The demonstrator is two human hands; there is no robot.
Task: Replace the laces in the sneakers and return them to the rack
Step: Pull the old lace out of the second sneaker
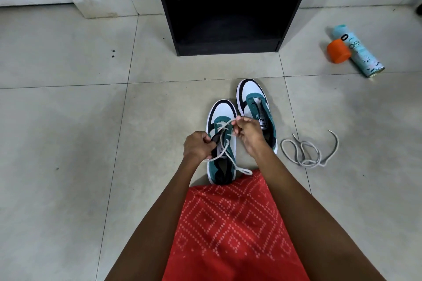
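My left hand (197,145) grips the tongue of the nearer sneaker (222,110) on the floor (91,121), while my right hand (249,132) pinches its white lace (226,151) just above the eyelets. The second sneaker (252,96) stands just beside it on the right. A loose grey lace (308,150) lies beyond, and bare tile runs ahead to the black rack (228,48).

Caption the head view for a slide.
Left hand holds near sneaker, right hand pinches its white lace; grey lace lies loose nearby.
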